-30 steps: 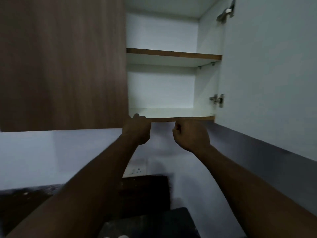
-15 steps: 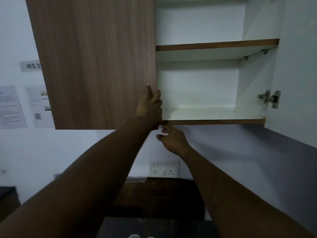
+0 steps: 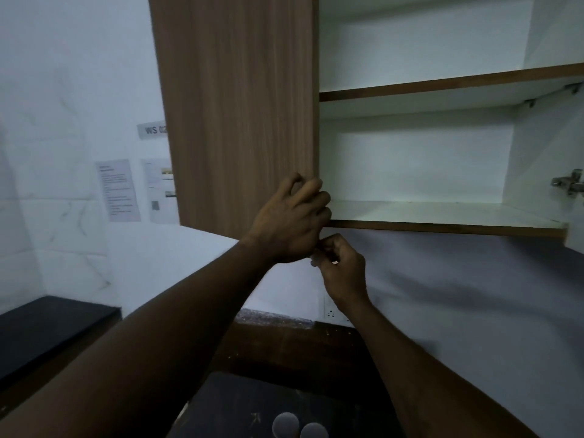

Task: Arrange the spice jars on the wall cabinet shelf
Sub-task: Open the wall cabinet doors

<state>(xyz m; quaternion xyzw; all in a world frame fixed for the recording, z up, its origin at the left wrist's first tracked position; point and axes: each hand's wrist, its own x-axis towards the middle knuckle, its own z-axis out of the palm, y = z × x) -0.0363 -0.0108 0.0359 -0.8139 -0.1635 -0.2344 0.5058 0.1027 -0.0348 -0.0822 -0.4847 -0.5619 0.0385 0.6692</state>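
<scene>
White marbled wall (image 3: 63, 74) fills the left, smooth and glossy, with flat rectangular papers (image 3: 118, 189) and a small grey label (image 3: 151, 130) stuck to it. A black slab (image 3: 47, 330) with a square front edge juts out below. Next comes the closed door (image 3: 240, 105), brown with fine vertical wood grain and a straight right edge beside the open cabinet half. The left hand (image 3: 289, 222) is at that edge near the door's lower corner, its fingers (image 3: 319, 197) curled round the edge and grasping it. Far below, at the bottom border, two round grey caps (image 3: 286, 424), perhaps jar lids, sit on a dark scuffed tabletop (image 3: 240, 403), well apart from both hands. The right hand (image 3: 343, 268) hangs just under the cabinet's bottom edge, touching the left hand, its fingers clenched. To the right the matt white shelf (image 3: 442, 213) has a brown wood-trimmed front lip and open room across its whole width. A second shelf (image 3: 442, 85) lies above. A metal hinge (image 3: 568, 184) sits on the right side wall.
</scene>
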